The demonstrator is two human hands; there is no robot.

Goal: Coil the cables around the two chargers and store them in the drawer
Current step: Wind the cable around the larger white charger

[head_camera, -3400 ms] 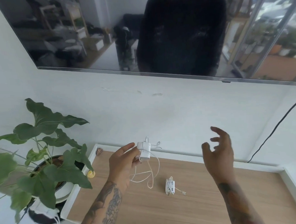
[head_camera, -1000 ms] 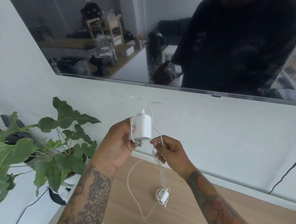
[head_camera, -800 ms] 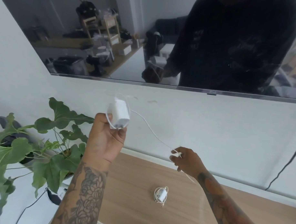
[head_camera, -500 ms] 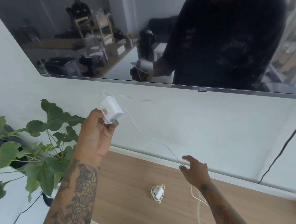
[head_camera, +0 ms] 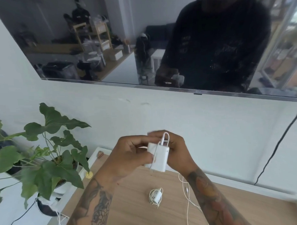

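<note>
Both hands, the left hand (head_camera: 129,156) and right hand (head_camera: 176,148), pinch a white square charger (head_camera: 158,158) above the wooden top (head_camera: 130,205), its thin cable (head_camera: 188,200) trailing down, beside a smaller coiled charger (head_camera: 155,196).

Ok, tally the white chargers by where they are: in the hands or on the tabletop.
In the hands: 1, larger charger, cable partly wound
On the wooden tabletop: 1, smaller charger, cable coiled
Total: 2
</note>
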